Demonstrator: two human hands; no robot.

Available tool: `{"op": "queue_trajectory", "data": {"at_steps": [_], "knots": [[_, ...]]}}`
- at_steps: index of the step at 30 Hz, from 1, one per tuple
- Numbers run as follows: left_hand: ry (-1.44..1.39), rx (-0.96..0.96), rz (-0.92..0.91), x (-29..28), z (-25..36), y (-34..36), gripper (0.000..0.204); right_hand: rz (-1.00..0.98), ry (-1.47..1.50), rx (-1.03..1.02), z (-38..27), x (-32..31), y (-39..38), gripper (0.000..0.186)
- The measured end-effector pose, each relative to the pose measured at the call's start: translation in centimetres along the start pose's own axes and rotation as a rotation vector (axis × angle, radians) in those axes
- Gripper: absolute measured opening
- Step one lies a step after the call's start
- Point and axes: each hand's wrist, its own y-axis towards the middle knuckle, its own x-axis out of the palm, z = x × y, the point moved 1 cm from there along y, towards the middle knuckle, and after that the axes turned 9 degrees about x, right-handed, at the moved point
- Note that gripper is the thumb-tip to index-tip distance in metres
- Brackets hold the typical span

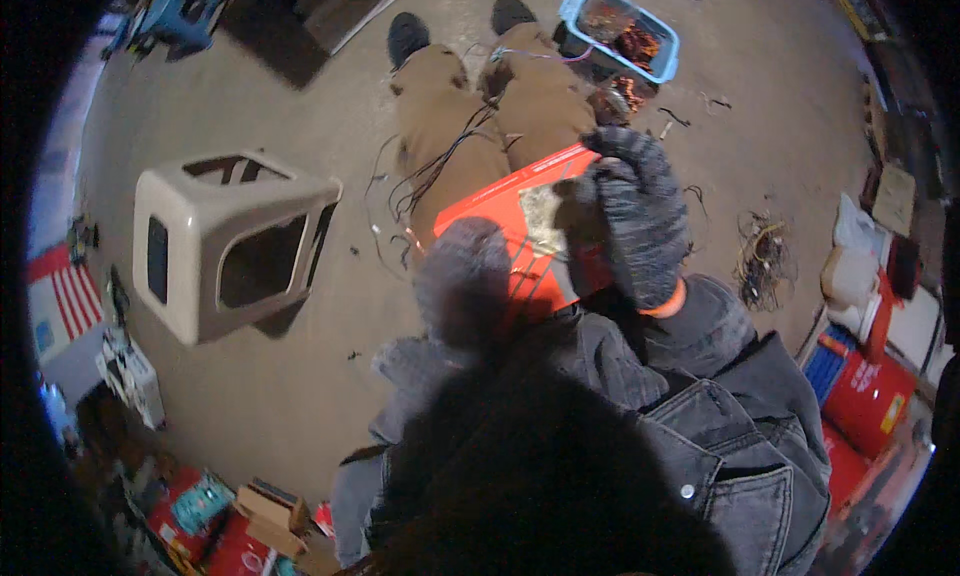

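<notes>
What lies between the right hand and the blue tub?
In the head view, copper-coloured scraps lie between the right hand and the tub.

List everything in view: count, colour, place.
Panel: one, orange, centre
Casing: one, beige, left
Tub: one, blue, upper right
Scrap: uncounted, coppery, in tub
Wire tangle: one, mixed, right
Wires: several, dark, across legs
Stool: one, blue, upper left
Containers: at least two, red, lower right
Carton: one, brown, lower left
Rim clutter: uncounted, blurred
Legs: two, brown-trousered, upper centre
Left hand: one, grey-gloved, at panel's left
Right hand: one, grey-gloved, at panel's right
</notes>
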Motion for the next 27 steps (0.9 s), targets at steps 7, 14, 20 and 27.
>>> {"op": "queue_trajectory", "data": {"at_steps": [7, 14, 20, 27], "knots": [[0.209, 0.251, 0.097, 1.2, 0.6, 0.9, 0.011, -0.256, -0.123, 0.184, -0.1, -3.0, -1.5, 0.025], [0.518, 0.521, -0.008, 1.9, 0.4, 0.8, 0.026, -0.231, -0.398, -0.105, 2.0, -1.7, -1.1, 0.015], [0.523, 0.285, -0.165, 2.8, 0.5, 0.6, 0.019, -0.195, -0.216, -0.055, 3.4, -0.3, -1.7, 0.019], [0.548, 0.356, -0.052, 2.9, 0.4, 1.2, 0.012, -0.219, -0.35, -0.078, 4.6, -0.4, -1.3, 0.02]]}}
